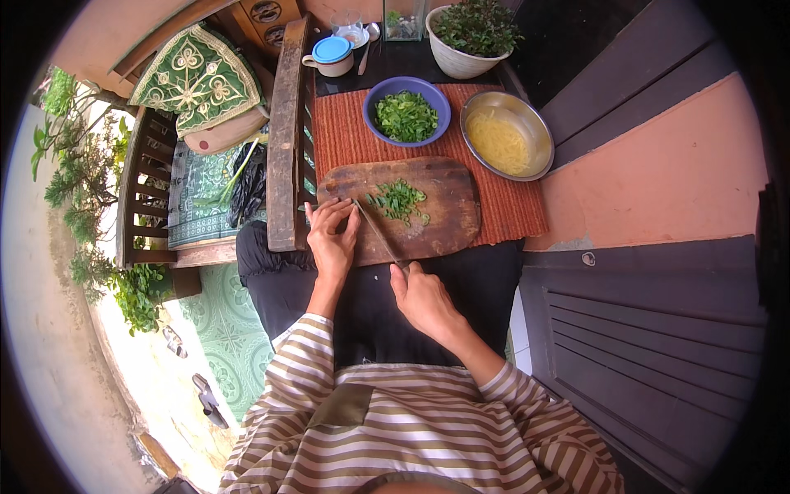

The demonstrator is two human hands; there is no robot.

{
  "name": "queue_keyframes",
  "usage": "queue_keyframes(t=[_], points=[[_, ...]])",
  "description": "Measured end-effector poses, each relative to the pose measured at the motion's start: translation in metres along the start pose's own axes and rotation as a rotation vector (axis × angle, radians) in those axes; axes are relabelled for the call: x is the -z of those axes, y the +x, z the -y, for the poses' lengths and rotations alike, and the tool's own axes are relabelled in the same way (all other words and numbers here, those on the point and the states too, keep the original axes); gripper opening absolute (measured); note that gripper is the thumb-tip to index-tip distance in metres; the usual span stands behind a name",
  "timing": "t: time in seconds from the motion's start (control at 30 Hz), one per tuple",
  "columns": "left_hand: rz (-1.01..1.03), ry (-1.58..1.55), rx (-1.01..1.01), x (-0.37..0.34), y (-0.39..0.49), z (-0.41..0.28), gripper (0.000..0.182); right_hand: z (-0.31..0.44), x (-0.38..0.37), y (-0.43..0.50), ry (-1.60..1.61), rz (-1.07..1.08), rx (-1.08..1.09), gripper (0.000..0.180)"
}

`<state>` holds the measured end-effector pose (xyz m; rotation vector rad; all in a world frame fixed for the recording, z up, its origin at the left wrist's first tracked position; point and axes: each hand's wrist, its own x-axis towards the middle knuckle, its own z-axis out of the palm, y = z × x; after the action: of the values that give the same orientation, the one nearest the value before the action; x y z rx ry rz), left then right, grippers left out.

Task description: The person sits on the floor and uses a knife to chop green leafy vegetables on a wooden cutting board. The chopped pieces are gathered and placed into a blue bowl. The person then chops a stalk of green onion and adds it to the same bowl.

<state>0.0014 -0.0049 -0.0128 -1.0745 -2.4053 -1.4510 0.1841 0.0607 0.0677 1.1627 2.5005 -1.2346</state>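
My right hand (426,302) grips the handle of a kitchen knife (379,233), its blade slanting up and left across the wooden cutting board (444,231). At the board's left side, my left hand (333,238) presses a green onion (302,208) down with its fingertips beside the blade tip. Most of that stalk is hidden under the fingers. Sliced green onion (398,200) lies in a loose heap just right of the blade. Beyond the board, a purple bowl (368,120) holds more sliced green onion. To its right, a metal bowl (543,133) contains pale yellow shreds in liquid.
An orange woven mat (512,216) lies beneath the board and bowls. Farther back are a mug with a blue lid (333,49), a spoon (368,46) and a potted plant (463,46). A wooden bench armrest (285,142) borders the left, with a black plastic bag (250,182) beyond.
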Motion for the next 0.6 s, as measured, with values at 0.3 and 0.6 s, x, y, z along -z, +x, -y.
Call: queue_keyframes(t=[0.3, 0.6], points=[[-0.006, -0.005, 0.001, 0.001, 0.001, -0.001, 0.01, 0.001, -0.006, 0.005, -0.053, 0.001, -0.027, 0.054], [0.004, -0.001, 0.019, 0.001, 0.002, -0.001, 0.009, 0.018, -0.021, 0.035, -0.081, -0.054, -0.045, 0.057]])
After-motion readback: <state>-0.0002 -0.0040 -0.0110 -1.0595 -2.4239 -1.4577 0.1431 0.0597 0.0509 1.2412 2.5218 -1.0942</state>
